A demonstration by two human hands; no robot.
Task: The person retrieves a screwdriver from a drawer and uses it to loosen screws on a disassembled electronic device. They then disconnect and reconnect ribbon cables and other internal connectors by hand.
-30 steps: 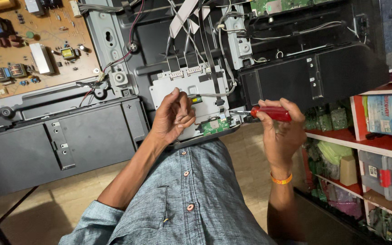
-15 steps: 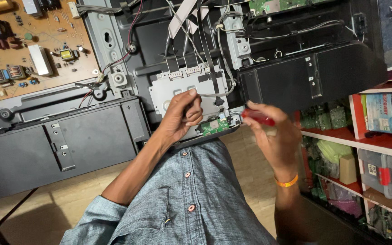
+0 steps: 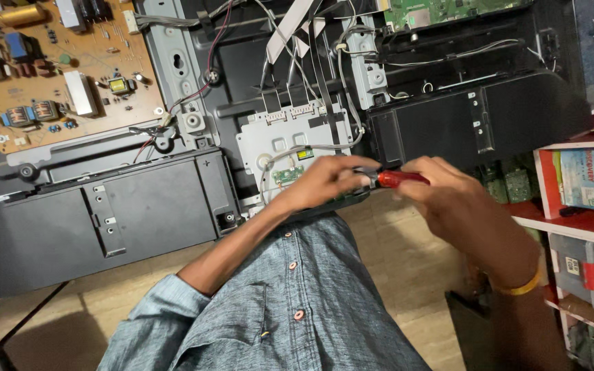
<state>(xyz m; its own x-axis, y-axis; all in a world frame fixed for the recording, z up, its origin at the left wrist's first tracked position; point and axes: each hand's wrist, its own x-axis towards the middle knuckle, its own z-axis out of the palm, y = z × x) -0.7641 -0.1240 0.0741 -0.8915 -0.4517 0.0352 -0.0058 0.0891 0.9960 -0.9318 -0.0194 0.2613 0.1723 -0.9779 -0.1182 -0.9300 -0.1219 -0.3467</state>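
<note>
The right hand (image 3: pixel 448 196) closes its fingers around a red-handled screwdriver (image 3: pixel 397 178). At its 9 o'clock, the left hand (image 3: pixel 324 182) pinches the screwdriver's front, over the grey metal plate (image 3: pixel 269 141).

On the red shelf (image 3: pixel 572 223) at the right edge stand pale blue boxes (image 3: pixel 589 180), rectangular, with a white and red label — partly cut off by the frame. Below them sit clear plastic packages (image 3: pixel 586 271) bearing small white labels and a red tag; their contents are too blurred to tell.
</note>
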